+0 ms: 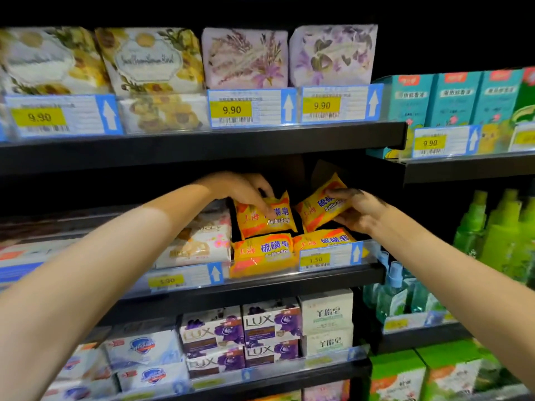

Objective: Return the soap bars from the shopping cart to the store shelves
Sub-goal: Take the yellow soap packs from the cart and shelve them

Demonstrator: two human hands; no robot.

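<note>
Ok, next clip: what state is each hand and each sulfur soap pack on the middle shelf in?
left hand: grips the left sulfur soap pack from above
right hand: grips the right sulfur soap pack
left sulfur soap pack: held, nearly upright
right sulfur soap pack: held, tilted
front sulfur soap packs: lying side by side at the shelf edge

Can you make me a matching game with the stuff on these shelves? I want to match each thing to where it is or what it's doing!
Things:
1. Lux boxes
2. lavender soap
3. green bottles
4. right hand

Places or states:
A. on the top shelf
B. holding a yellow soap
C. one level below the yellow soap
D. far right side

Pairs: 1-C, 2-A, 3-D, 4-B
</note>
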